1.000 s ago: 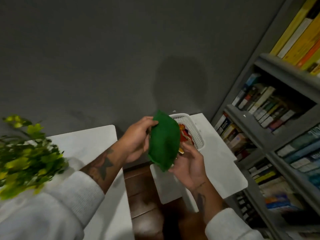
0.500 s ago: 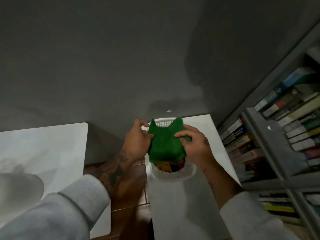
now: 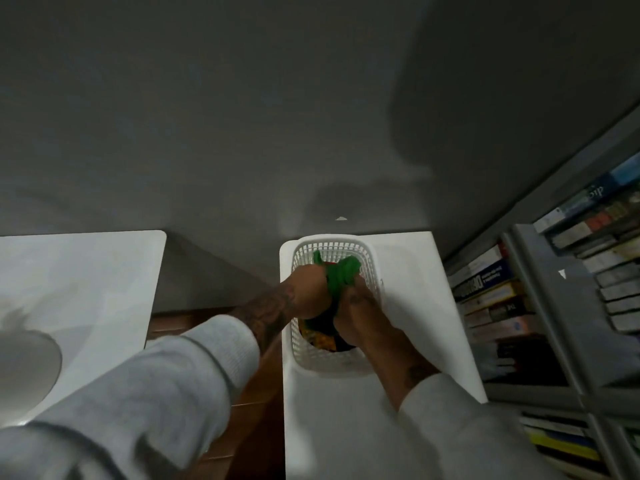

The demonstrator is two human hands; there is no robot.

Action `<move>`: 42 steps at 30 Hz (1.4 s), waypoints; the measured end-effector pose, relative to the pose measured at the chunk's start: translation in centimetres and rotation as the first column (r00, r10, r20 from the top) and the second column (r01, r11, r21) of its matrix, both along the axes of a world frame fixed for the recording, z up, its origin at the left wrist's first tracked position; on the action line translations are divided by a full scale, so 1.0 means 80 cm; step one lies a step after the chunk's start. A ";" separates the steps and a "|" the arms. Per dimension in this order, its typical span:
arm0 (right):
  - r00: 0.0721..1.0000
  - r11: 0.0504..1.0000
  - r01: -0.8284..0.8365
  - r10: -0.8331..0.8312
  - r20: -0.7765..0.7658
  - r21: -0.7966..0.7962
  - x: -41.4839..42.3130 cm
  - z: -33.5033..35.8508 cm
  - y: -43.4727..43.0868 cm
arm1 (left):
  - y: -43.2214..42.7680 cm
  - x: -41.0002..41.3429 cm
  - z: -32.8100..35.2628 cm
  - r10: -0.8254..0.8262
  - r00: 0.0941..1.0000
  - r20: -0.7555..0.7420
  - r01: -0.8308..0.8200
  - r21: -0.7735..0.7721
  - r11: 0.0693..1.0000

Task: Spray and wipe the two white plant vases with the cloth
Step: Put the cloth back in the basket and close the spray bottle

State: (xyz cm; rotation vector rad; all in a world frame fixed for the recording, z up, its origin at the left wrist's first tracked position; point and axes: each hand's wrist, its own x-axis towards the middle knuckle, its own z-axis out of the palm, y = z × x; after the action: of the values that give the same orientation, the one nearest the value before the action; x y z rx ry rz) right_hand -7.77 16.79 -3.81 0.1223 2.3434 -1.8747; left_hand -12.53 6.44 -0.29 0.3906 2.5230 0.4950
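Note:
The green cloth point(image 3: 341, 277) is bunched between both my hands, low inside a white mesh basket point(image 3: 332, 365) on a narrow white table point(image 3: 433, 327). My left hand point(image 3: 310, 289) grips the cloth from the left. From the right, my right hand point(image 3: 360, 310) holds it too, fingers pressed down into the basket. Colourful items point(image 3: 320, 337) lie in the basket under the cloth. No white vase and no spray bottle is in view.
A second white table point(image 3: 86, 289) stands to the left, with a gap of brown floor point(image 3: 249, 410) between the two. A grey bookshelf full of books point(image 3: 540, 306) rises on the right. A grey wall point(image 3: 277, 116) is behind.
Both hands have gone down into the basket with the cloth, which was spread flat above it and is now bunched up. The view has tilted down and left of the plant.

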 end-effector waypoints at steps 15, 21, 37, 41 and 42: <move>0.980 0.664 -0.195 0.107 0.167 0.721 -0.003 0.123 -0.035 | -0.131 0.049 0.077 0.349 0.921 -0.174 -0.310 0.215 0.926; 0.936 0.677 -0.331 0.325 0.137 0.658 0.050 0.159 -0.152 | -0.251 0.146 0.096 0.475 0.867 -0.150 -0.419 0.297 0.858; 0.547 0.438 -0.804 0.809 0.214 0.402 0.269 0.125 -0.615 | -0.675 0.496 0.062 0.921 0.389 -0.006 -0.862 0.352 0.366; 0.485 0.403 -0.836 0.860 0.160 0.372 0.293 0.128 -0.731 | -0.771 0.551 0.067 0.998 0.039 -0.054 -0.908 0.415 0.058; 0.480 0.401 -0.837 0.865 0.146 0.373 0.296 0.130 -0.752 | -0.787 0.557 0.066 0.999 -0.033 -0.030 -0.900 0.436 -0.017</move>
State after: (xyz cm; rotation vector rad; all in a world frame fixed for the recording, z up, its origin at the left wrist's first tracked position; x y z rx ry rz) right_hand 15.90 -43.34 6.62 -0.9631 2.0820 -0.8603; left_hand 32.01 -56.49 4.99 -1.6580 2.5884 1.4451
